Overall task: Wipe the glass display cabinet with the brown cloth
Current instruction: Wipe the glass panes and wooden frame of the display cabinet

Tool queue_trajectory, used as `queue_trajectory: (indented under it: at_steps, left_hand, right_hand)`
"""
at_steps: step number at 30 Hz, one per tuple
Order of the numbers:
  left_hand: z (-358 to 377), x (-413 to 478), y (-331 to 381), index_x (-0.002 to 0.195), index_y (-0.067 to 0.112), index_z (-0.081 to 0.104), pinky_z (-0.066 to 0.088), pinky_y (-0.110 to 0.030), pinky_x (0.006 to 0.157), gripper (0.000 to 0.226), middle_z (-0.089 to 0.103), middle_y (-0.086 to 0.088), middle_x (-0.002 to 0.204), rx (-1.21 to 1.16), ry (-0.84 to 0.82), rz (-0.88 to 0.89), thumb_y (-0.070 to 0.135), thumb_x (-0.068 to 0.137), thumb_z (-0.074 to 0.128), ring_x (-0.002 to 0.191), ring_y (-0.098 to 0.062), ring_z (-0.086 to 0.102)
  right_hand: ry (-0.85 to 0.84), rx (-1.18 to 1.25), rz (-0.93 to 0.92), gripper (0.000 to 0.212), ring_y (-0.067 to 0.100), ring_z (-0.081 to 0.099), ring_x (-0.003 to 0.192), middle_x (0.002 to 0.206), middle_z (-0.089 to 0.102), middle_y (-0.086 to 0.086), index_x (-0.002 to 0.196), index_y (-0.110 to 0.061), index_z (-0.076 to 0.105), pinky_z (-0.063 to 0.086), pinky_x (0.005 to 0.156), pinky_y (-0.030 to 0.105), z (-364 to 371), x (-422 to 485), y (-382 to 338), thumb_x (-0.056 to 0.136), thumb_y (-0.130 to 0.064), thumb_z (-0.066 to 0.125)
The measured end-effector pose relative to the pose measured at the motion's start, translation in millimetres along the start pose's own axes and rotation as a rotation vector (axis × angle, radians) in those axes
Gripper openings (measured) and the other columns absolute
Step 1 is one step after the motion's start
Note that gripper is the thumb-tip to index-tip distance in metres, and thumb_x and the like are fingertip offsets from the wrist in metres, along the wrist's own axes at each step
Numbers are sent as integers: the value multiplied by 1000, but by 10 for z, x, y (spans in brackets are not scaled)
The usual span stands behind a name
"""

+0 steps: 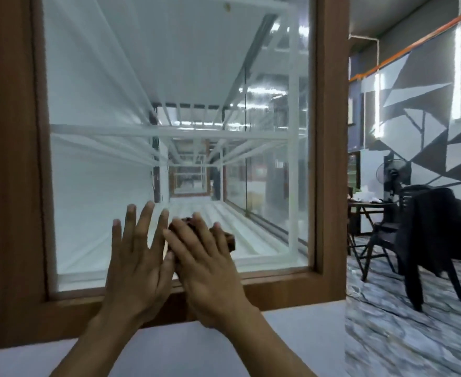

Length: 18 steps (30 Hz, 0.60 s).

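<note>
Your right hand (204,265) lies flat with fingers spread over the brown cloth (228,239), pressing it against the lower part of the glass pane (142,91); your left hand (135,257) is open and empty, palm on the glass just beside it. Keep the right palm's pressure even so the whole cloth stays in contact. Lift the bare left hand off the pane, since it probably leaves prints; brace it on the wooden frame (330,159) instead. Work overlapping strokes out to the corners
</note>
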State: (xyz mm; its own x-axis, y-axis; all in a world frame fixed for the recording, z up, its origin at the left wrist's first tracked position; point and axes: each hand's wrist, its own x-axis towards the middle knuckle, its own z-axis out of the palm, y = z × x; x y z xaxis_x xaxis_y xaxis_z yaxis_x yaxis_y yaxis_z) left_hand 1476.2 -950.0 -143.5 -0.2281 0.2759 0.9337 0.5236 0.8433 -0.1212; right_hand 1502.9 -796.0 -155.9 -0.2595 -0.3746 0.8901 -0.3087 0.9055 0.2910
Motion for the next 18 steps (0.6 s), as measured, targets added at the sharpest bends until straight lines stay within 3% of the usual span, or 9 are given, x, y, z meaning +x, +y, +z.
queue_trajectory:
  at_steps: [2, 4, 7, 11, 16, 18]
  left_hand:
    - [-7, -149, 17, 159, 11, 18, 1, -55, 125, 65, 4, -10, 169, 0, -35, -13, 36, 100, 28, 157, -34, 0]
    - [-28, -251, 20, 159, 12, 16, 3, -57, 124, 66, 3, -10, 169, -6, -57, -10, 36, 99, 28, 157, -34, 0]
    - [-26, -286, 47, 159, 12, 17, 8, -61, 123, 66, 5, -12, 169, 12, -74, 4, 36, 98, 29, 157, -34, 1]
    - [19, -260, 103, 159, 12, 15, 9, -62, 123, 68, 5, -13, 169, 32, -61, -21, 34, 97, 31, 157, -33, 2]
    - [39, -256, 84, 159, 13, 15, 7, -62, 124, 69, 5, -13, 169, 60, -63, -8, 35, 97, 31, 157, -32, 3]
    - [43, -259, 83, 160, 14, 14, 7, -62, 123, 69, 4, -12, 169, 67, -75, -1, 37, 97, 30, 157, -33, 2]
  right_hand:
    - [38, -58, 113, 61, 24, 4, 157, 169, 9, -4, 159, -24, 22, 14, 122, 54, -41, -400, 215, 102, -24, 44]
    - [125, -12, 363, 58, 26, 6, 157, 169, 13, -2, 157, -23, 24, 21, 120, 58, -204, -680, 549, 102, -23, 40]
    - [212, 33, 610, 51, 27, 7, 156, 166, 22, 3, 153, -17, 32, 27, 119, 60, -308, -661, 610, 102, -22, 36]
    - [38, 58, 270, 48, 23, 8, 156, 166, 24, -1, 150, -23, 37, 16, 123, 52, -218, -674, 376, 102, -22, 39]
    - [158, 36, 528, 47, 29, 5, 156, 164, 25, 4, 147, -13, 40, 24, 121, 58, -460, -894, 855, 100, -16, 38]
    - [104, 3, 430, 54, 29, 3, 157, 168, 16, 3, 155, -15, 31, 17, 123, 55, -367, -705, 602, 101, -20, 37]
